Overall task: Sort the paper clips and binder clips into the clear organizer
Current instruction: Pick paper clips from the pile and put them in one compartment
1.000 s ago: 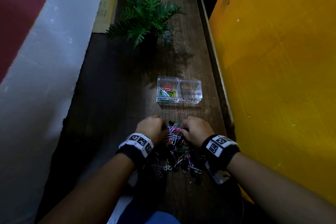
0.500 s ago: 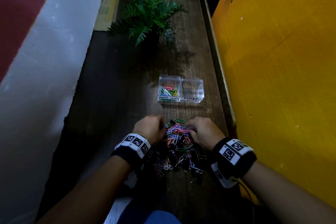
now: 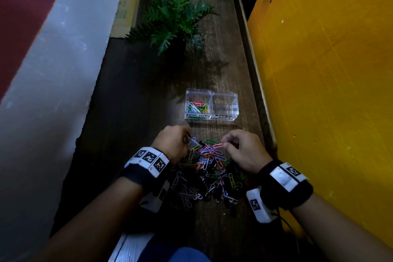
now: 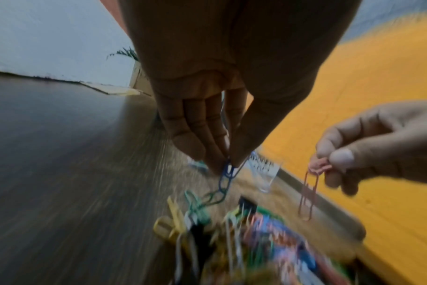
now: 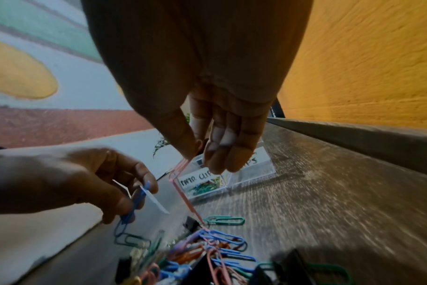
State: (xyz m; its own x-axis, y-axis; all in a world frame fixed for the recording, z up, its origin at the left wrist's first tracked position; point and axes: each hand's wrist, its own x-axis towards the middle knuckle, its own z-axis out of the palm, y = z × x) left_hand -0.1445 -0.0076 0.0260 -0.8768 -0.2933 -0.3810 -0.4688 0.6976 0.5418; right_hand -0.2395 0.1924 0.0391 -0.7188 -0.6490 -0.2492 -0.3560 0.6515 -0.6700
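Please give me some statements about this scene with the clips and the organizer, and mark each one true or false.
1. The left hand pinches a blue paper clip. True.
2. The right hand holds a black binder clip. False: its fingers pinch a pink paper clip.
3. Paper clips lie in the left compartment of the clear organizer. True.
4. The right compartment is full of binder clips. False: it looks empty.
5. The pile of clips lies behind the organizer. False: it lies nearer the person, between the hands.
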